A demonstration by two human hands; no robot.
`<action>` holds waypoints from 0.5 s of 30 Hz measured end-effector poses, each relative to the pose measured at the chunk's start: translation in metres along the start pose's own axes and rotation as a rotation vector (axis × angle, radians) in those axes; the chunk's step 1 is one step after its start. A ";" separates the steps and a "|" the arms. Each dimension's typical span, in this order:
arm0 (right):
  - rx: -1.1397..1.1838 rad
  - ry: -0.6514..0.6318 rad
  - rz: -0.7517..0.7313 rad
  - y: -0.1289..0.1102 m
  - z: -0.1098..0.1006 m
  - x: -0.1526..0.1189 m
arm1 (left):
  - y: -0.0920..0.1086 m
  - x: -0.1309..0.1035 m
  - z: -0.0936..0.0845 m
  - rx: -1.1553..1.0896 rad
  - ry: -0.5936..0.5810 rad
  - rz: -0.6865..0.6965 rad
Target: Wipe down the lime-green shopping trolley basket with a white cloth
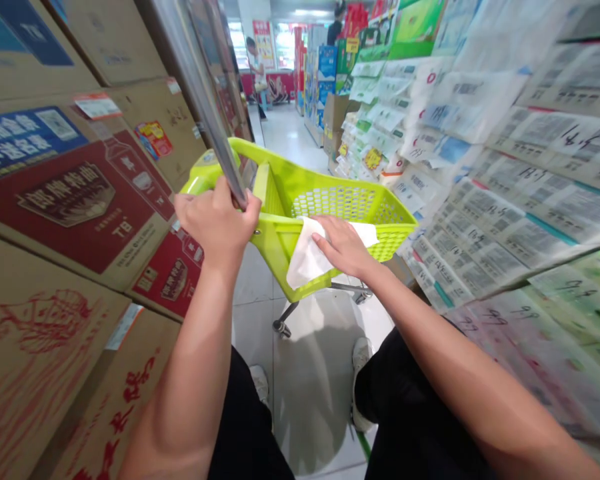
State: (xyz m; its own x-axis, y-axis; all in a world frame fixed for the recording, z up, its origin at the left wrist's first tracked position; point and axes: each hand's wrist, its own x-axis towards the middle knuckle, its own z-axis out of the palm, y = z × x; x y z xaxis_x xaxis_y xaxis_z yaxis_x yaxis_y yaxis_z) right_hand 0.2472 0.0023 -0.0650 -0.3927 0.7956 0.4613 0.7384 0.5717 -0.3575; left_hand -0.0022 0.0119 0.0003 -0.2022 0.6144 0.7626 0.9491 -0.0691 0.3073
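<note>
- Curling the left hand tightly over the handle end of the green cart, with the lower end of the metal pole between thumb and forefinger; being unable to tell how the hidden fingertips are meeting underneath.
- Resting the right hand on the white cloth, spread rather than clenched, holding the thumb away from the 4 fingers and reaching over the cart's near rim.
- Holding the cloth beneath that palm, draped across the rim and down the outer wall.
- Having the cart just in front of the body, on wheels over a tiled floor.
- Standing with 2 pale shoes apart, wearing black trousers.
- Facing along an aisle between stacked cardboard boxes on the left and packs with handwritten prices on the right.
- Seeing another person near the far end.
</note>
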 end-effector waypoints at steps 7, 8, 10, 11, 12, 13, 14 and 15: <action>-0.234 -0.284 0.434 0.090 -0.061 -0.012 | -0.008 0.001 0.000 0.045 0.068 0.045; -0.254 -0.291 0.470 0.098 -0.067 -0.016 | -0.007 0.000 -0.002 0.061 0.065 0.051; -0.267 -0.276 0.501 0.106 -0.075 -0.024 | -0.003 -0.002 -0.007 0.089 0.048 0.062; -0.271 -0.265 0.508 0.105 -0.077 -0.026 | -0.001 -0.003 -0.010 0.103 0.040 0.065; -0.275 -0.251 0.511 0.101 -0.077 -0.027 | 0.002 -0.004 -0.012 0.118 0.034 0.067; -0.278 -0.234 0.508 0.093 -0.075 -0.027 | 0.005 -0.006 -0.015 0.133 0.027 0.070; -0.278 -0.215 0.498 0.083 -0.071 -0.025 | 0.008 -0.008 -0.017 0.147 0.020 0.073; -0.273 -0.197 0.479 0.069 -0.066 -0.023 | 0.011 -0.010 -0.019 0.157 0.012 0.077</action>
State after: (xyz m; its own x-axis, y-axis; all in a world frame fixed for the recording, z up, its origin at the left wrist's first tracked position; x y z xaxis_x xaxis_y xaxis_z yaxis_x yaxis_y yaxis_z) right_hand 0.3433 0.0105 -0.0466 -0.0556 0.9899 0.1308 0.9631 0.0877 -0.2544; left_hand 0.0055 -0.0104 0.0068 -0.1290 0.6022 0.7878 0.9878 0.0081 0.1556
